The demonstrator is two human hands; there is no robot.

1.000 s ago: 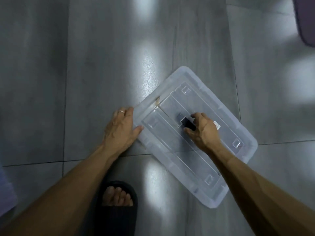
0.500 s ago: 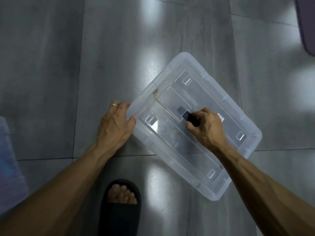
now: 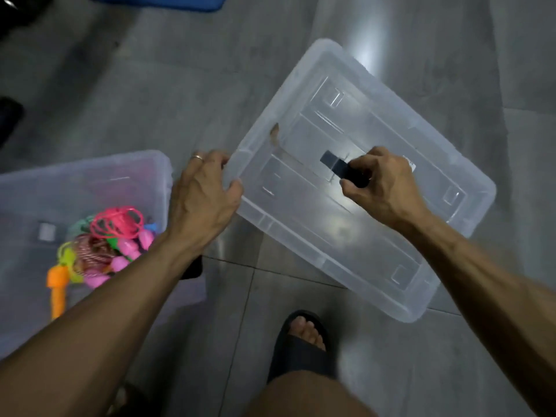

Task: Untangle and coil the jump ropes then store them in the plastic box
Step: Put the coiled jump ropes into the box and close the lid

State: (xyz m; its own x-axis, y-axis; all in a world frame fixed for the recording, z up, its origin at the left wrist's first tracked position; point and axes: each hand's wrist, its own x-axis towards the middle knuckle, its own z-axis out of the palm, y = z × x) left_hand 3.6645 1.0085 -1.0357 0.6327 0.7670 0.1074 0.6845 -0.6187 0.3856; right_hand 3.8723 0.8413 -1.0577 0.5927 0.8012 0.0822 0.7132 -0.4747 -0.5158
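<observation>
The plastic box (image 3: pixel 90 188) at left holds the coiled jump ropes (image 3: pixel 105 242); storage appears complete. The left hand (image 3: pixel 204 200) grips the lid (image 3: pixel 346 236) edge; the right hand (image 3: pixel 388 188) pinches its dark handle (image 3: pixel 340 171). Fitting the lid likely remains.

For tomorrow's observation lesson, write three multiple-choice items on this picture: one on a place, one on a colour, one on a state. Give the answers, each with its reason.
1. Where are the jump ropes?
A. On the clear lid
B. In the plastic box at the left
C. In the right hand

2. What colour is the handle nearest the picture's left edge?
A. Orange
B. White
C. Black

3. What is the right hand doing?
A. Lying flat on the floor
B. Hanging idle
C. Gripping the lid's dark handle

Answers: B, the ropes lie inside the plastic box; A, the orange handle shows there; C, its fingers curl round the dark handle on the clear lid.
</observation>
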